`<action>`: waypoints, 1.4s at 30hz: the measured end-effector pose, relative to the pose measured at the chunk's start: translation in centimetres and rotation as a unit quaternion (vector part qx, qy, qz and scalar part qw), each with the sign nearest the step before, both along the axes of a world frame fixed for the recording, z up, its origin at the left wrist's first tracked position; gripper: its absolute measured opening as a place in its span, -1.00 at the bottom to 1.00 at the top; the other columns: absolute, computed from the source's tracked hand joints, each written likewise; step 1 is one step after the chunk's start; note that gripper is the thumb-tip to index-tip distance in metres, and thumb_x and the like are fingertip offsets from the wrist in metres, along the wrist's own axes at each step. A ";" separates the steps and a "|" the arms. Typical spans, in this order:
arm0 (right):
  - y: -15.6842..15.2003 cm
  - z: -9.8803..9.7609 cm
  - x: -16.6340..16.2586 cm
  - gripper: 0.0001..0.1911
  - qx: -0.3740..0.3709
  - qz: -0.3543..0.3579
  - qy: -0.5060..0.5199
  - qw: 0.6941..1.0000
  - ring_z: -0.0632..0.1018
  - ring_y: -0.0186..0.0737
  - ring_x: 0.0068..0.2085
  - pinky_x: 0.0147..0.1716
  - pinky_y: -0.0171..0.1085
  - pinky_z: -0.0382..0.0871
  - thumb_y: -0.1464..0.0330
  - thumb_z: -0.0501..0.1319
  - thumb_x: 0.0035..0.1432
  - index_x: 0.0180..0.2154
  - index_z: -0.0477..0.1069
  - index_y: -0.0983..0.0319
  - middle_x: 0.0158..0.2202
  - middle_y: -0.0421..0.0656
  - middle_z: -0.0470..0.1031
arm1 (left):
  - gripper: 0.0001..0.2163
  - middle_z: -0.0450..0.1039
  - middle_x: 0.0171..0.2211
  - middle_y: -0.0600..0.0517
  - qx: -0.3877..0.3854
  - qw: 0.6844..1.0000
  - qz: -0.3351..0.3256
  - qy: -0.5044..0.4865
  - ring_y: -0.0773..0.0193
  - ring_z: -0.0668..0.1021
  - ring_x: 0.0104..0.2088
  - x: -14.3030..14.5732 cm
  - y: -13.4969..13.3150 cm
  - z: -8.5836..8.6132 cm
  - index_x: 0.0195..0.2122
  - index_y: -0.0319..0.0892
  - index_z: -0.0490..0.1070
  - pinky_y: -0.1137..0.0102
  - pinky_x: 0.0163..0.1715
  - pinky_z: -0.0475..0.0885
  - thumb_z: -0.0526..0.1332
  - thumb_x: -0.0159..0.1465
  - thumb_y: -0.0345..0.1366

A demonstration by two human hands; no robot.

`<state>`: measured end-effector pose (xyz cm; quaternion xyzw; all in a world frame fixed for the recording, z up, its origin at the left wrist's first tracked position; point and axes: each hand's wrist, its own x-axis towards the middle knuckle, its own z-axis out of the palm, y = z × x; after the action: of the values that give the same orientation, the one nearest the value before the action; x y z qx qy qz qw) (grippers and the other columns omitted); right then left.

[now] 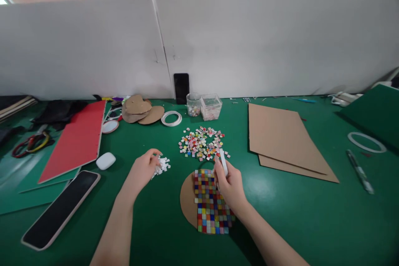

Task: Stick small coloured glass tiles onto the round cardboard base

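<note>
My left hand (146, 169) is at a small pile of white square tiles (162, 165), its fingers bent and a little apart, touching the pile's near edge. My right hand (230, 182) is closed around a slim white stick-like tool (223, 162), tilted upward; its exact kind is unclear. Under that hand lies a round cardboard disc (188, 200), partly covered with rows of colourful mosaic tiles (207, 205). The disc's left side is bare cardboard, while my hand hides part of its right side. Beyond it, loose coloured tiles (201, 143) are scattered on the green tabletop.
Two clear containers (211, 107) and an upright phone (181, 88) stand at the back. Cardboard sheets (280, 141) and a pen (360, 171) lie right. Left are a red board (76, 143), another phone (62, 210), a white case (106, 161), scissors (33, 141) and cardboard pieces (151, 115).
</note>
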<state>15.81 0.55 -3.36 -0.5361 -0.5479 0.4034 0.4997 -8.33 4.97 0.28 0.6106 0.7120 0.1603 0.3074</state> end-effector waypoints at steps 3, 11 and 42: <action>0.0 0.0 0.1 -0.69 0.006 -0.002 -0.013 1.000 0.11 -0.44 -0.66 -0.70 -0.38 -0.03 0.24 -0.04 0.22 -0.54 0.16 0.21 -0.68 -0.33 0.07 | -0.70 0.47 -0.41 0.01 0.004 1.000 0.001 -0.018 0.29 0.49 -0.52 0.0 0.1 -0.2 -0.17 -0.13 0.32 0.48 -0.60 0.29 -0.10 0.19 -0.20; -0.3 0.3 -0.1 -0.70 -0.008 0.021 0.003 1.000 0.11 -0.44 -0.68 -0.71 -0.39 -0.03 0.24 -0.04 0.22 -0.52 0.17 0.20 -0.69 -0.33 0.08 | -0.66 0.20 -0.66 0.17 0.058 0.996 -0.009 -0.062 0.35 0.32 -0.67 0.8 -0.1 0.5 -0.09 -0.10 0.24 0.50 -0.65 0.20 -0.07 0.23 -0.05; -0.7 1.6 -1.2 -0.41 -0.201 0.198 0.359 0.890 0.17 -0.48 -0.77 -0.74 -0.46 0.05 0.03 -0.18 0.22 -0.63 0.23 0.26 -0.81 -0.31 0.18 | -0.87 0.35 -0.51 0.12 0.081 0.943 -0.085 -0.311 0.39 0.44 -0.53 9.8 -4.7 -0.3 -0.39 -0.13 0.27 0.51 -0.53 0.35 0.12 0.20 -0.19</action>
<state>14.62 -0.11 -1.79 -0.3244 -0.3325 0.7605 0.4538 1.47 0.28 -0.01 0.6112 0.5113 0.3729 0.4753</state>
